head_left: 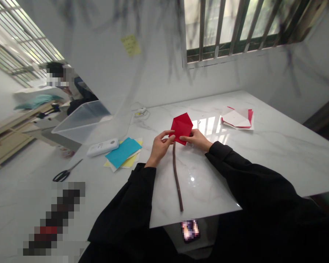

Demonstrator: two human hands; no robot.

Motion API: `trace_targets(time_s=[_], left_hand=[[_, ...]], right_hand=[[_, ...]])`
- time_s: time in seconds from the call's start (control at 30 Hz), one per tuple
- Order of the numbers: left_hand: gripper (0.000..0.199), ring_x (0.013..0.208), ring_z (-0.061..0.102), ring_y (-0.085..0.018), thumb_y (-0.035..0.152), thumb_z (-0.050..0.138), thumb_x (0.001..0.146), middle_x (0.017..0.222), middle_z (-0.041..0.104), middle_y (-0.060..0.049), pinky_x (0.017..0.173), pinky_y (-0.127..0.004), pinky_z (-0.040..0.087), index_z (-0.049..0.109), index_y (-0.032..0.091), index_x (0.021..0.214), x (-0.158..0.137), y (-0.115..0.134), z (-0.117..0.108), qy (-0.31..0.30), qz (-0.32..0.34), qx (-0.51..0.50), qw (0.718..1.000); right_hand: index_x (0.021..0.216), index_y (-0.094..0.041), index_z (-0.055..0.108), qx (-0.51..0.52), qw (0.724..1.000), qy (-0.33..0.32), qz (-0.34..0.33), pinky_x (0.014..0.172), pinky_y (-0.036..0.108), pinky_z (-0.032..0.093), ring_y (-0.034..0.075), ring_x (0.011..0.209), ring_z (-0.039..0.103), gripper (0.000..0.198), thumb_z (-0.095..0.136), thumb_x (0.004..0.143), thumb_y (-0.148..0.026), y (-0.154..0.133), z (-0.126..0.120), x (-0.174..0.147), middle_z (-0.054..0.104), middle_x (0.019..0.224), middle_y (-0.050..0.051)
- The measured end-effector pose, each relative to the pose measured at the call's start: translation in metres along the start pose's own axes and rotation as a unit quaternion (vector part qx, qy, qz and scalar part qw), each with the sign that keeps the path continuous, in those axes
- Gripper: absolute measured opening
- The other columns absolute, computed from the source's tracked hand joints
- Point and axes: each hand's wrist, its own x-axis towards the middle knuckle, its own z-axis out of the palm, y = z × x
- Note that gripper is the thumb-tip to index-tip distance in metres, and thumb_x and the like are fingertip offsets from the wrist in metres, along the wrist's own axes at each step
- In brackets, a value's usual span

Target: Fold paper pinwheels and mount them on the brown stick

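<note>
A folded piece of red paper (182,125) is held up over the marble-patterned table between my two hands. My left hand (161,146) pinches its lower left edge with thumb and fingers. At the lower right edge, my right hand (196,139) is closed on the same paper. A thin brown stick (177,175) lies on the table below, its upper end close under the paper and my left fingers. Whether the stick touches the paper I cannot tell.
Left of my hands lie blue paper (124,152) over yellow and white sheets, a white oblong device (102,147), and scissors (67,172). A clear plastic bin (82,122) stands behind. Red and white papers (238,118) lie right. A person (76,89) sits far left.
</note>
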Motion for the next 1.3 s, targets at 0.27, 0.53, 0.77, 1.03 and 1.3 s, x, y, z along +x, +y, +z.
trace_targets(time_s=[0.27, 0.53, 0.77, 1.03, 1.3], left_hand=[[0.042, 0.078, 0.071, -0.019, 0.050, 0.083, 0.075, 0.103, 0.076, -0.008, 0.072, -0.030, 0.061, 0.078, 0.016, 0.100, 0.000, -0.007, 0.002, 0.002, -0.001, 0.012, 1.000], [0.038, 0.073, 0.067, -0.017, 0.049, 0.083, 0.074, 0.085, 0.074, -0.006, 0.070, -0.028, 0.059, 0.077, 0.015, 0.088, 0.001, -0.012, 0.004, 0.009, -0.011, -0.002, 1.000], [0.038, 0.077, 0.068, -0.017, 0.046, 0.084, 0.073, 0.091, 0.074, -0.006, 0.070, -0.029, 0.060, 0.074, 0.015, 0.094, -0.002, -0.007, 0.006, 0.004, -0.034, -0.042, 0.999], [0.039, 0.074, 0.068, -0.016, 0.044, 0.080, 0.077, 0.091, 0.074, -0.006, 0.067, -0.027, 0.059, 0.073, 0.015, 0.101, -0.002, -0.006, 0.006, -0.009, -0.034, -0.037, 0.999], [0.047, 0.070, 0.068, -0.014, 0.047, 0.080, 0.078, 0.084, 0.073, -0.004, 0.065, -0.026, 0.059, 0.069, 0.016, 0.112, 0.001, -0.010, 0.004, -0.016, -0.041, -0.069, 0.997]], right_hand=[[0.095, -0.013, 0.078, -0.038, 0.997, -0.066, -0.016, 0.064, 0.027, 0.046, 0.016, 0.070, 0.063, 0.040, 0.082, 0.074, -0.047, 0.003, -0.003, 0.000, 0.076, 0.086, 0.006], [0.093, -0.014, 0.078, -0.034, 0.998, -0.056, -0.005, 0.066, 0.027, 0.047, 0.016, 0.073, 0.064, 0.038, 0.080, 0.077, -0.049, 0.002, -0.002, -0.001, 0.076, 0.090, 0.007], [0.079, -0.014, 0.071, -0.060, 0.997, -0.045, -0.009, 0.059, 0.027, 0.040, 0.013, 0.062, 0.053, 0.045, 0.076, 0.078, -0.058, 0.002, -0.002, 0.000, 0.067, 0.072, 0.004], [0.081, -0.012, 0.072, -0.052, 0.998, -0.042, -0.007, 0.061, 0.028, 0.041, 0.013, 0.063, 0.052, 0.048, 0.075, 0.078, -0.061, 0.007, -0.003, 0.002, 0.064, 0.071, 0.004], [0.085, -0.011, 0.072, -0.029, 0.999, -0.029, 0.005, 0.063, 0.029, 0.041, 0.014, 0.065, 0.054, 0.050, 0.077, 0.073, -0.059, 0.006, 0.000, 0.002, 0.067, 0.076, 0.006]])
